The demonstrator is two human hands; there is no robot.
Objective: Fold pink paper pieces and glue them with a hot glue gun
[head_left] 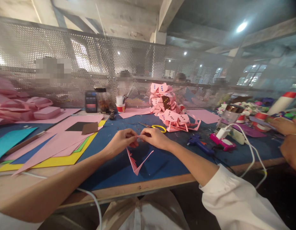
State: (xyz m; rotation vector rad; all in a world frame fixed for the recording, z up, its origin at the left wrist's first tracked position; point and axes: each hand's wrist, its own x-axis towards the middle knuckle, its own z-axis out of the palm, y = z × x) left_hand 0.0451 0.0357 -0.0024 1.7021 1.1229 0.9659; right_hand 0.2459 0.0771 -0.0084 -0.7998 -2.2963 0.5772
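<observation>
My left hand and my right hand meet above the blue table mat, fingertips almost touching. Both pinch a small bit of pink paper, most of it hidden by the fingers. Below the left hand, a folded pink paper strip hangs or stands in a V shape; whether it joins the pinched piece I cannot tell. Just beyond my right hand lie yellow-handled scissors. Behind them rises a stack of pink folded paper pieces with dark and blue dots.
Coloured sheets spread at the left, near a pile of pink pieces. A blue glue gun, a magenta power strip and a white cable lie right. Another person's hand reaches in there. A perforated screen stands behind.
</observation>
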